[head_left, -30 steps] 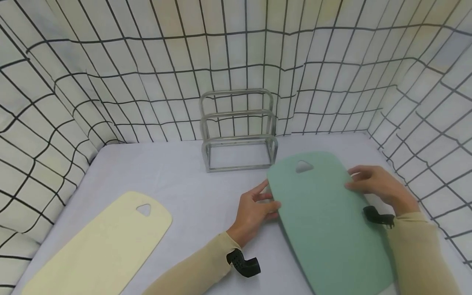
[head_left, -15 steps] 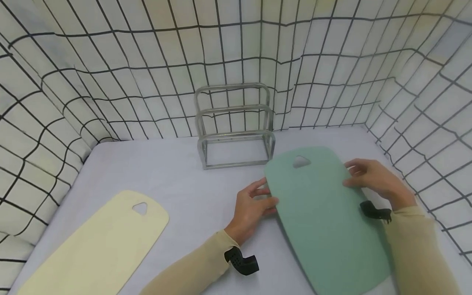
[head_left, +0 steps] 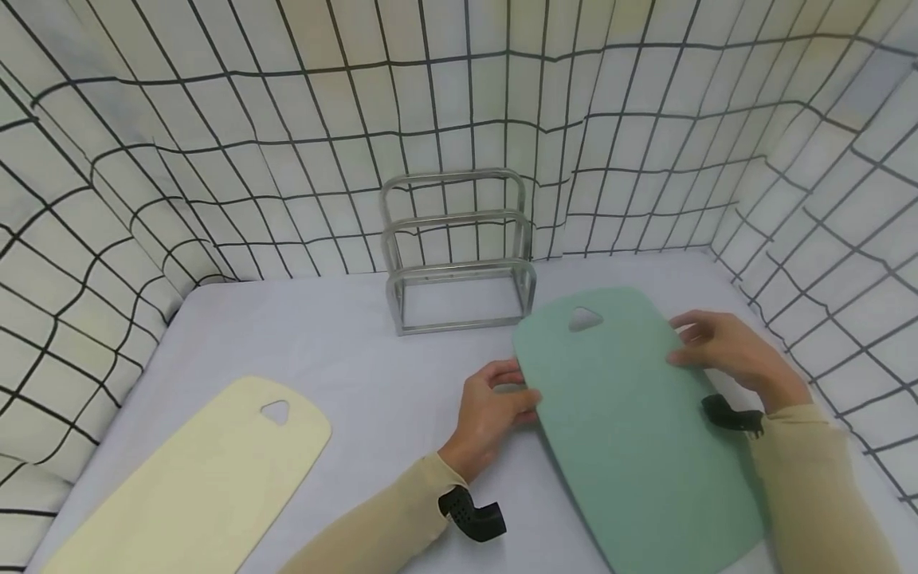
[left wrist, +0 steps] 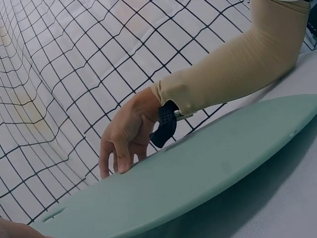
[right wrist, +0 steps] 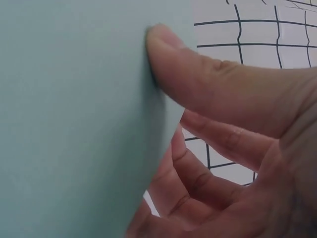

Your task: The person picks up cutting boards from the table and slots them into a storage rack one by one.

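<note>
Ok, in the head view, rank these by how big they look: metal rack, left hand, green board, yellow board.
1. Green board, cut off by the picture's bottom edge
2. Yellow board, also cut off
3. Metal rack, by its outline; it stands farther back, so true size is unsure
4. Left hand

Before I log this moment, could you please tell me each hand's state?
Left hand: holding the flat, green, round-cornered board by one long edge.
Right hand: pinching that board's opposite long edge.

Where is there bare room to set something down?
Bare: the tabletop between the yellow board and the left hand, and left of the metal rack. Crowded: the right, where that hand and the right hand hold the green board.
</note>
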Tool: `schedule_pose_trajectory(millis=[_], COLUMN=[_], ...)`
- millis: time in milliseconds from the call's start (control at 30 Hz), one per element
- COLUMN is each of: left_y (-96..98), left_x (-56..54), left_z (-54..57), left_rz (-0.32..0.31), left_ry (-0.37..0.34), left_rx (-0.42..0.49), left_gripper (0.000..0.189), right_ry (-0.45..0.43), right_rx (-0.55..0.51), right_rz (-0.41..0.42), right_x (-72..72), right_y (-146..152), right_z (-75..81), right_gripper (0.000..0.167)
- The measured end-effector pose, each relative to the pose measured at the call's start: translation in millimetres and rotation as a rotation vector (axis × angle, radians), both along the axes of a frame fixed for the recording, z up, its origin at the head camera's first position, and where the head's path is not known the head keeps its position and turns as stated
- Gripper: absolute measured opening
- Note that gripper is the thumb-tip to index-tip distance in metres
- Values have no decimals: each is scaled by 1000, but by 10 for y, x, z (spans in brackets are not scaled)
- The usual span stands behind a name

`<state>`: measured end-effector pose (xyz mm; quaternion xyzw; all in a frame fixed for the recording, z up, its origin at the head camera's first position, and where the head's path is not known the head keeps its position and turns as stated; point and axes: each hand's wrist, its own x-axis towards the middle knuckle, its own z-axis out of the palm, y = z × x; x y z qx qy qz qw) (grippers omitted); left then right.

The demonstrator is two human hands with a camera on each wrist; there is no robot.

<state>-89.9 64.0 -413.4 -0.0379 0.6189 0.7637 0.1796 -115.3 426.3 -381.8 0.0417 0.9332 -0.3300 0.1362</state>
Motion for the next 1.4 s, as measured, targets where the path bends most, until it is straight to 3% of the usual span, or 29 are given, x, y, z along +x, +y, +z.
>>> schedule_pose_trajectory(millis=[100, 433, 867, 1400], left_y=[23, 37, -6, -82], left_x=[15, 94, 116, 27], left_z=[-2, -13, 31, 84], left_rz=[0, -18, -30, -46], left_ry=[9, 48, 20, 30], left_rx=[-16, -12, -5, -55], left_gripper=[51, 77, 79, 77], right_ry=[7, -3, 16, 55], right_rx=[17, 23, 33, 31], right_rz=[-10, -39, -20, -20], right_x=[19, 71, 68, 23], right_y=[7, -54, -45, -84], right_z=[4, 0, 14, 93], right_gripper=[89, 88, 88, 87])
